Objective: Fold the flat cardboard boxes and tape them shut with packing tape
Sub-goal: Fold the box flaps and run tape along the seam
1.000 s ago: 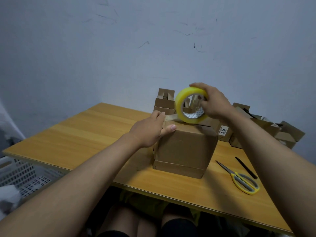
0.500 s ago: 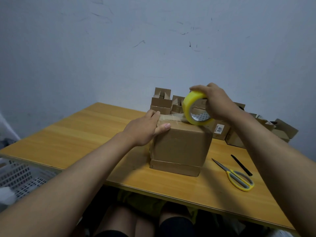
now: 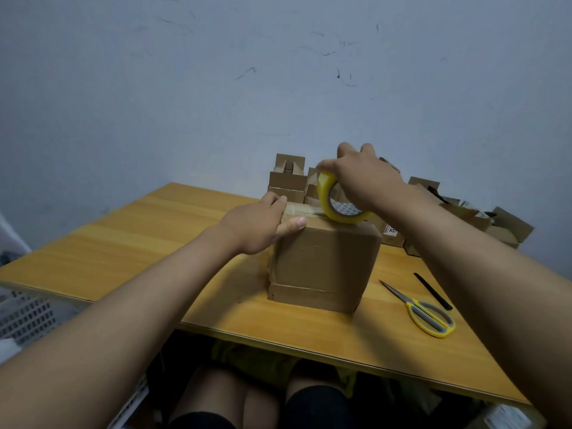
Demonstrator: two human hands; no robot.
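A folded brown cardboard box [image 3: 325, 267] stands on the wooden table [image 3: 139, 243] near its front edge. My left hand [image 3: 258, 226] rests on the box's top left edge, fingers flat over a strip of clear tape and thumb against the front face. My right hand [image 3: 365, 181] grips a yellow roll of packing tape [image 3: 335, 205] from above. The roll stands on edge on the box's top, toward its far right side. Tape runs from the roll back under my left fingers.
Yellow-handled scissors [image 3: 424, 311] and a thin black strip [image 3: 433, 291] lie on the table to the right of the box. Several small folded boxes [image 3: 288, 181] are stacked by the wall, with more cardboard [image 3: 495, 224] at the far right. A white perforated basket [image 3: 24, 317] sits low at left.
My right hand has drawn the tape roll rightward and away across the box top and lowered it onto the top, laying out tape. My left hand has stayed on the left edge.
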